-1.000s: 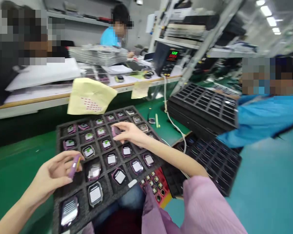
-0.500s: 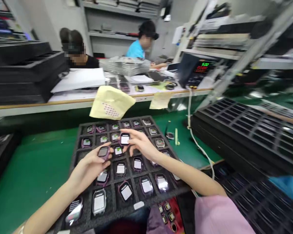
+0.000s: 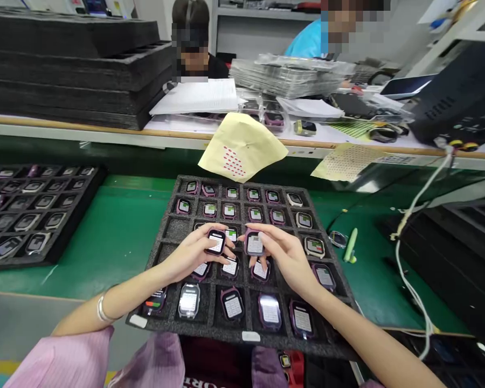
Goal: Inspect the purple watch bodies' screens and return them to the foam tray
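Observation:
Between the fingers of my left hand [image 3: 196, 248] is a dark smartwatch [image 3: 216, 242] with a white lit screen. My right hand [image 3: 285, 253] grips a purple smartwatch [image 3: 254, 242] by its sides, the index finger and thumb touching its frame and screen. Both hands are side by side above a black foam tray [image 3: 175, 228]. Strapless smartwatches lie face up in most of its compartments, such as a silver one [image 3: 189, 300] and a purple one [image 3: 231, 303] in the front row. My fingers partly cover the watches in the middle rows.
Another tray of watches [image 3: 28, 215] lies at the left on the green mat [image 3: 117, 231]. A green pen-like stick [image 3: 351, 245] sits to the right, near a white cable [image 3: 404, 275]. Yellow notes [image 3: 242, 145] hang from the shelf edge. Black trays [image 3: 64, 70] are stacked behind. Two people sit beyond.
The view has swung left and closer, so the left tray now shows. Both hands have drawn level over the tray, each with a watch. The right-hand watch's screen now faces up under the fingers.

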A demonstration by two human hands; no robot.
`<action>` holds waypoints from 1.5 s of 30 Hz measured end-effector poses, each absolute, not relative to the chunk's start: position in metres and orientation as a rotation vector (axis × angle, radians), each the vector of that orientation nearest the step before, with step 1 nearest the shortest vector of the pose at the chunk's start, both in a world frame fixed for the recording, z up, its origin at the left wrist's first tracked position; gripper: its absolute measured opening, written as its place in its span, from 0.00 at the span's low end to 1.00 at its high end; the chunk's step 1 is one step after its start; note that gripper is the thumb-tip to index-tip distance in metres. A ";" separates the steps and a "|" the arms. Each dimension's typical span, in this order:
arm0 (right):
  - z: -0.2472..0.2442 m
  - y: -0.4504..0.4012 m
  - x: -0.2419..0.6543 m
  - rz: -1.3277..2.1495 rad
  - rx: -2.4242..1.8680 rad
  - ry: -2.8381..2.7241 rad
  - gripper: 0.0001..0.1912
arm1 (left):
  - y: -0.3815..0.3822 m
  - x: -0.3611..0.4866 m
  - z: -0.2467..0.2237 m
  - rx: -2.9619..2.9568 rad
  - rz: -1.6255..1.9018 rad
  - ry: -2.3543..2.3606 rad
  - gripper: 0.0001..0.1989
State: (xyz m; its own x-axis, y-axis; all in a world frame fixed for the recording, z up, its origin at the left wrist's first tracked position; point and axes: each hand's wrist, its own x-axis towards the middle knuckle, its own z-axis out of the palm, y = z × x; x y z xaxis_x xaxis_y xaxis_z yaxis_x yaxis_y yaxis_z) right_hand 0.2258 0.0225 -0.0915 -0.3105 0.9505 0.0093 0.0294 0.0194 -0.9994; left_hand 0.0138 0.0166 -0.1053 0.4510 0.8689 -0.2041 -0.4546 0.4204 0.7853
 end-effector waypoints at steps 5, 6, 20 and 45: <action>-0.087 0.018 0.227 1.396 -1.033 -1.502 0.13 | 0.016 0.015 -0.111 0.863 0.929 0.693 0.12; -0.087 0.017 0.227 1.390 -1.035 -1.509 0.13 | 0.017 0.015 -0.113 0.886 0.928 0.690 0.12; -0.093 0.016 0.226 1.500 -0.970 -1.444 0.18 | 0.015 0.013 -0.110 0.752 0.968 0.651 0.21; -0.086 0.010 0.225 1.417 -1.009 -1.412 0.10 | 0.011 0.010 -0.121 0.875 0.888 0.502 0.23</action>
